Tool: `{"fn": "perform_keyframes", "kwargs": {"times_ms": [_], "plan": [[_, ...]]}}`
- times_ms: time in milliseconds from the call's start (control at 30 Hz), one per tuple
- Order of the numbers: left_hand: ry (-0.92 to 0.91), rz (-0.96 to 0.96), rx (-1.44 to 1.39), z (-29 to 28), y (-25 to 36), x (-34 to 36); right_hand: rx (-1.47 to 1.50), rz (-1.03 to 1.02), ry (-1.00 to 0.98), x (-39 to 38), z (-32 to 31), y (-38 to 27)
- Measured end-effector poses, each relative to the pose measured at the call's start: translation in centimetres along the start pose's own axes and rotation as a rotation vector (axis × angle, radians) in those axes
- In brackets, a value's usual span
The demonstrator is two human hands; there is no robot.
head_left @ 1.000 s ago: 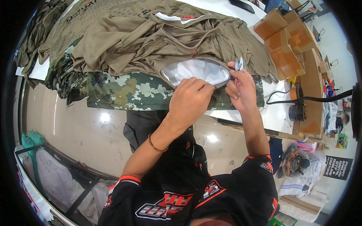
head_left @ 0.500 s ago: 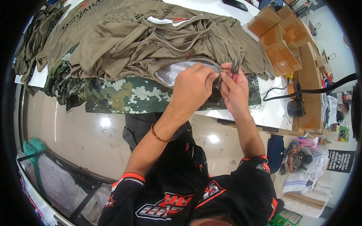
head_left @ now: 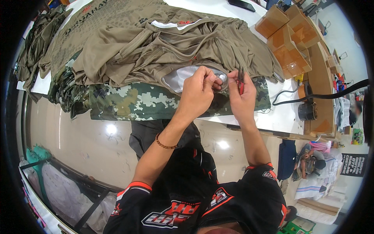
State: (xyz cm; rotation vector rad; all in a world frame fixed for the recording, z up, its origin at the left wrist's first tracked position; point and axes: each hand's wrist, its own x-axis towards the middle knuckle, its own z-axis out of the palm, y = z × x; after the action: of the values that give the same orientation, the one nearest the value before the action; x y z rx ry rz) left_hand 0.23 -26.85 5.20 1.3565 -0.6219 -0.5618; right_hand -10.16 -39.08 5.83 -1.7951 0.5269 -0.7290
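Observation:
A khaki-brown shirt (head_left: 144, 64) lies bunched on the table, its opening showing a white inside (head_left: 177, 78). My left hand (head_left: 198, 93) is closed at this opening, thumb and fingers pinched together. Whatever they pinch is too small to make out. Just to its right, my right hand (head_left: 243, 97) holds a pair of red-handled thread snips (head_left: 241, 82), dark blades pointing away from me. Its thumb and forefinger meet at the shirt's edge; I cannot tell whether they grip the cloth.
Camouflage cloth (head_left: 144, 103) lies under the shirt along the near table edge. More garments (head_left: 35, 50) are heaped at far left. A phone (head_left: 241, 5) rests at the back. Cardboard boxes (head_left: 288, 50) and a black cable (head_left: 319, 93) are on the right. Another person (head_left: 311, 162) sits beyond.
My left hand has drawn slightly left, away from my right hand, leaving a wider gap between them. The snips stand more upright, and the shirt's edge has shifted a little.

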Motion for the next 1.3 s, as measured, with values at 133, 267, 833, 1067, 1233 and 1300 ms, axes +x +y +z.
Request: {"fn": "perform_keyframes", "kwargs": {"times_ms": [133,267,833,1067,1233,1300], "plan": [[0.002,-0.03,-0.118,-0.3,-0.4,0.4,-0.203,-0.104,0.018,-0.1,-0.2,-0.5],[-0.03,0.009,-0.113,-0.5,-0.8,0.4,-0.212,-0.071,0.008,-0.2,-0.2,-1.0],[-0.099,0.03,-0.038,-1.3,-1.2,-0.5,0.616,0.773,-0.562,-0.2,-3.6,-2.9],[-0.063,0.161,0.132,-1.4,-2.1,-0.6,0.716,0.841,-0.501,0.1,-3.2,-2.5],[-0.044,0.195,0.141,-1.4,-1.6,-0.9,0.788,0.78,-0.484,-0.1,-3.0,-1.8],[-0.03,0.239,0.14,-1.7,-1.4,-1.2,0.752,0.699,-0.427,-0.4,-2.8,-2.3]]}}
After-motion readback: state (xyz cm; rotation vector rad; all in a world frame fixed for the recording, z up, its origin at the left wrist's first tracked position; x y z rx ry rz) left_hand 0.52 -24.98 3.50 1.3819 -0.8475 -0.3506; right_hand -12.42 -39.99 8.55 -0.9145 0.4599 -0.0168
